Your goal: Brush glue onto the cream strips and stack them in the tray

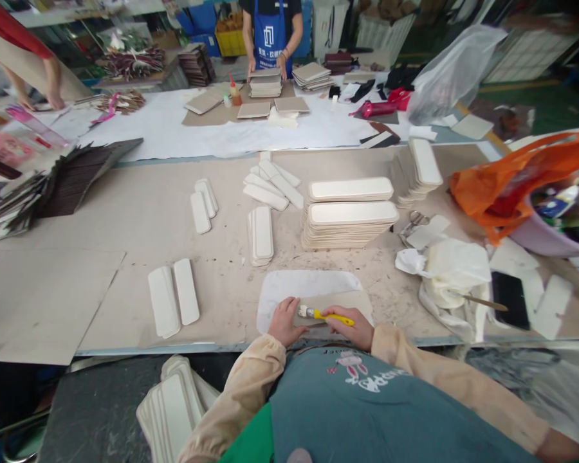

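The right hand (354, 328) is closed around a small brush (325, 315) with a yellow handle. The hairy end of the brush points left and rests on a tan card piece (338, 302) that lies flat at the near edge of the surface (139, 225), right in front of the person. The left hand (285, 321) lies flat with its fingers spread, pressing down on the left end of the card piece. That seems to keep the piece from sliding while the brush rubs on it.

Under the card piece is a white sheet (303, 286). It sticks out around the piece, so it likely keeps the surface clean from what the brush spreads.

Two white strips (174, 299) lie side by side to the left, close enough to reach. More strips sit in small groups farther back. A tall stack of boards (348, 222) stands behind the white sheet. A crumpled white cloth (446, 270) lies to the right, with a black phone (510, 299) just beside it and an orange bag (516, 177) farther back.

Across the surface, another person in a blue apron (270, 35) has both hands on a pile of flat squares.
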The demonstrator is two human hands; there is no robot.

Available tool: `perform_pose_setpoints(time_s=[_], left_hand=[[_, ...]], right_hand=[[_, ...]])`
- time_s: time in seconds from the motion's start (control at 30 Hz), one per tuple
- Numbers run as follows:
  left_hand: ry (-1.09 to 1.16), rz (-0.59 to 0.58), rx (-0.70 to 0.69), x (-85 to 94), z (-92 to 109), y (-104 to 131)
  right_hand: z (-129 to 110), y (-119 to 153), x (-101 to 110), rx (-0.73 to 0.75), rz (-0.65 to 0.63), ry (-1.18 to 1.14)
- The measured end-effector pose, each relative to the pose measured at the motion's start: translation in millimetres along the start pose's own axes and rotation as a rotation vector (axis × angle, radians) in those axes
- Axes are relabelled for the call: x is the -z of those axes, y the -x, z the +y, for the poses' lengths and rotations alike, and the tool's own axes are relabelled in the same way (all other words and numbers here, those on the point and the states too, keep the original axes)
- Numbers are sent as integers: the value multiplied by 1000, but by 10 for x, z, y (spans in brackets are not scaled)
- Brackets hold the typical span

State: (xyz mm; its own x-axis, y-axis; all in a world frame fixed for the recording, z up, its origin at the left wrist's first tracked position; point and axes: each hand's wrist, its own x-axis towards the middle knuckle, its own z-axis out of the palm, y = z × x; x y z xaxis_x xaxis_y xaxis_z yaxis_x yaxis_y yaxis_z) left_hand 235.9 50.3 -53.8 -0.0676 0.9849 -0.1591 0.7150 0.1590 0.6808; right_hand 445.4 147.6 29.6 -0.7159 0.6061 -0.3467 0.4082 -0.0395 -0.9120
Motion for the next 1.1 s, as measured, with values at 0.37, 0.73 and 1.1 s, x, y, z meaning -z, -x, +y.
perform_pose_setpoints(time_s=[0.37,0.73,1.1], left_hand=[[3,-2,-8,43,24,-46],[-48,-7,-3,44,6,-51],[-14,-96,33,74,6,-37]], right_hand=[[164,-146,-36,-122,86,-48],[499,380,711,-276,411,-53],[228,447,579,-191,313,-43]])
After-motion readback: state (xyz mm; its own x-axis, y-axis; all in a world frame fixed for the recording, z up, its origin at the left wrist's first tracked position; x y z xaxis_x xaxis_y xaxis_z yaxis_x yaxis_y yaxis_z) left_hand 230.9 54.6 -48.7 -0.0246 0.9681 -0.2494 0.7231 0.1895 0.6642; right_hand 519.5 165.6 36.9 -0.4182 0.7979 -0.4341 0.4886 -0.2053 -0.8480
